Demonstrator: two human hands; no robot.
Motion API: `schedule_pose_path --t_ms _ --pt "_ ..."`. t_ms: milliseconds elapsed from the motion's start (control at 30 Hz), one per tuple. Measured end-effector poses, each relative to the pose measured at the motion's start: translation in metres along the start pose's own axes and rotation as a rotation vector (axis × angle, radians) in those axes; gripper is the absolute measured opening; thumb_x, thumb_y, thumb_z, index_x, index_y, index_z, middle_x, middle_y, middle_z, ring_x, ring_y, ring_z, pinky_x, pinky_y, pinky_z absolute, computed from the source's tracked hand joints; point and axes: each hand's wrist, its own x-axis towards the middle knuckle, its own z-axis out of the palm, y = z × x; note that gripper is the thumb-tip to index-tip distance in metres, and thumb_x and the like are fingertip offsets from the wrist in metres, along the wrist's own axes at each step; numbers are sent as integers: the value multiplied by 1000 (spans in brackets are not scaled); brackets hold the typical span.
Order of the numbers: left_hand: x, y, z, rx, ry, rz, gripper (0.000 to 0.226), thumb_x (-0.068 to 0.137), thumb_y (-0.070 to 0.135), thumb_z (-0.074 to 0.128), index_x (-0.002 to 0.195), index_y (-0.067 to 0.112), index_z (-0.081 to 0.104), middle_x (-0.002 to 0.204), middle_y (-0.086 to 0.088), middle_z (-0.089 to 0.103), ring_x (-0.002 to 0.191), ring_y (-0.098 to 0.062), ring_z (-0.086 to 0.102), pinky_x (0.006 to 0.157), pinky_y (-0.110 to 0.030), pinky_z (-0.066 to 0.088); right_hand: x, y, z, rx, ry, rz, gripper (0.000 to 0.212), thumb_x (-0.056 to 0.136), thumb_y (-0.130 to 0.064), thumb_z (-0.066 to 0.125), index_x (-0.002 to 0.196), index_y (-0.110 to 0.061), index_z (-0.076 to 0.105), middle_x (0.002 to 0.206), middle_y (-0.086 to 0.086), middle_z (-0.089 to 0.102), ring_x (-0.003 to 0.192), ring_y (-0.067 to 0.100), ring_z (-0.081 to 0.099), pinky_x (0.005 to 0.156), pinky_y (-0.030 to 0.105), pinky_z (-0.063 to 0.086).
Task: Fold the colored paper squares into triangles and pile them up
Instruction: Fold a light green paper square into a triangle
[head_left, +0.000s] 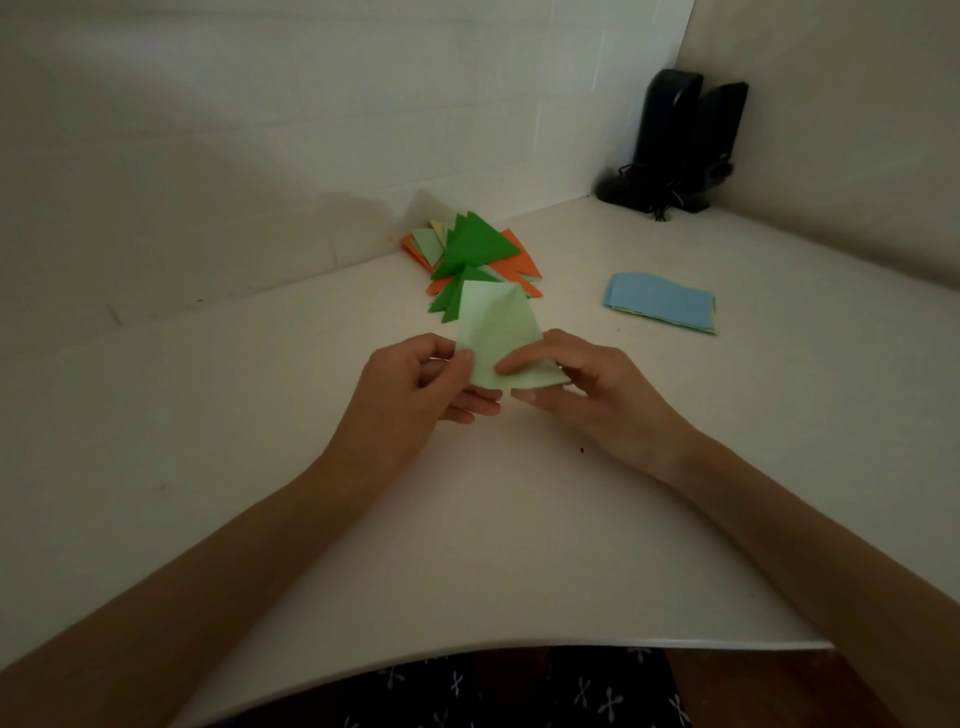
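Hands meet mid-table: left hand (436, 382) and right hand (587, 387) each pinch the pale green paper (496, 335).

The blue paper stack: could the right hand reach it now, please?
Probably yes: only bare table separates the right hand from the blue paper stack, though it holds the light green paper.

A pale green sheet (493, 325), part-folded (diagonal crease showing), tilts up before the green-and-orange triangle pile (475, 249); blue squares (658, 301) lie stacked to the right.
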Motion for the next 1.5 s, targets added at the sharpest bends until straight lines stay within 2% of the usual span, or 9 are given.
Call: schedule_pose_path --t_ms 133,367,533,767,933,1100,1233,1367,1500 --pt "-1 2 1 -39 -60 6 13 95 6 48 88 4 58 70 -1 72 66 -16 70 59 -21 54 3 -6 0 202 116 83 3 86 -20 64 87 -20 67 77 -9 62 70 0 55 65 16 44" --pt "-2 6 2 -42 -114 -2 23 77 22 62 91 5 61 76 -2 73 71 -16 71 64 -22 56 1 -9 5 372 189 158 20 89 -3 59 102 -13 48 60 3 65 53 15 56 54 29 43" --pt "-1 4 1 -49 -106 -29 6 90 4 54 89 5 60 72 -2 73 68 -15 70 62 -21 55 -2 -10 4 419 161 131 43 96 0 45 126 -28 36 65 9 67 57 22 60 55 32 46" --pt "2 7 -4 -229 -29 -82 15 93 -1 46 92 5 60 67 -8 70 58 -16 65 59 -22 53 0 -7 -6 473 82 116 41 83 8 36 110 -18 54 88 22 65 74 25 63 63 28 46" --pt "2 8 -4 -301 -2 -126 18 91 -3 45 88 6 60 62 -9 69 52 -16 63 54 -21 52 0 -5 -7 328 108 87 25 80 -2 53 97 -17 63 100 -8 60 85 8 58 74 26 48" --pt "1 9 -5 -289 -50 -124 17 92 -2 43 90 3 59 63 -10 68 52 -17 63 54 -22 52 2 -6 -4 394 169 79 14 80 -8 61 89 -19 65 112 3 57 89 4 60 76 19 47" --pt "0 9 -4 -255 -98 -124 19 93 5 43 85 4 60 64 -11 69 52 -18 63 55 -23 52 2 -9 -5 439 221 98 10 77 -13 71 80 -22 67 87 -5 66 76 13 59 65 21 48" --pt "-3 9 0 -122 -110 -69 34 75 38 57 84 6 64 67 -7 69 55 -17 64 60 -25 53 3 -12 -3 384 280 129 8 81 -6 66 80 -11 60 67 -10 62 60 5 57 57 20 46" --pt "-1 6 1 -24 -60 -42 7 85 12 60 83 7 64 64 -2 70 54 -12 64 57 -20 52 3 -12 -2 377 270 153 21 83 -1 64 92 -16 53 66 -6 62 59 12 56 56 25 47"
